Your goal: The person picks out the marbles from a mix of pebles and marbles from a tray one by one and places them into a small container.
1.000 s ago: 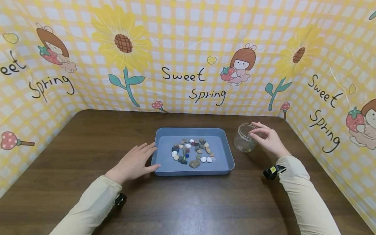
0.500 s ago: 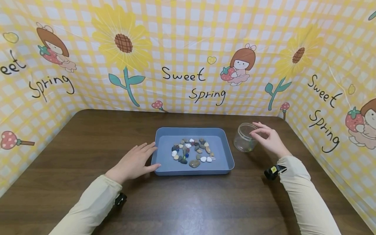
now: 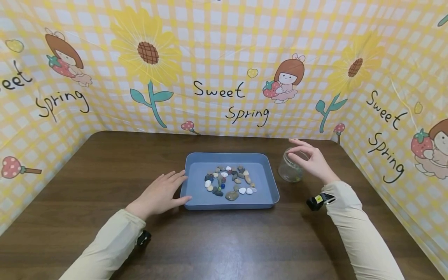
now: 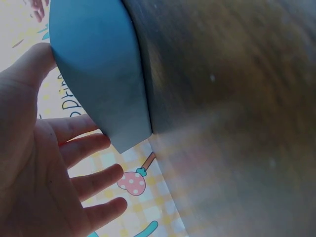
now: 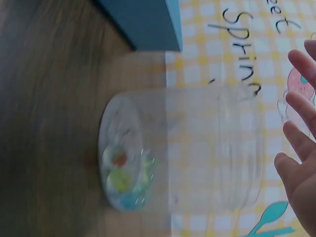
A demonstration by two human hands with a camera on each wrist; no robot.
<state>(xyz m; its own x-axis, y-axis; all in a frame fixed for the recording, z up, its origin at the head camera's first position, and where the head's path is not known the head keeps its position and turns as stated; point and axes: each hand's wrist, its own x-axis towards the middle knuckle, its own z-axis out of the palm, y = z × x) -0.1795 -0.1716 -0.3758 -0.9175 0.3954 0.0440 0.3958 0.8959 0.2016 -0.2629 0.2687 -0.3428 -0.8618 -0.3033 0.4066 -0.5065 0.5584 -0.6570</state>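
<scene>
Left hand (image 3: 157, 194), fingers extended and spread, touches the left end of the blue tray (image 3: 264, 171), inside which I see pebbles (image 3: 231, 195) on my remote feed. Right hand (image 3: 315, 163), fingers parted and ungripped, hovers at the mouth of the upright clear jar (image 3: 288, 174), just right of the tray; marbles (image 5: 118, 180) lie at its bottom.

On the tabletop (image 3: 224, 241), the tray (image 3: 265, 173) held stones (image 3: 237, 180), with the left hand (image 3: 158, 196) at its left edge. Right of it stood the jar (image 3: 287, 173), marbles (image 5: 119, 179) at its bottom and the right hand (image 3: 312, 161) above; cloth (image 3: 217, 46) hung behind.
</scene>
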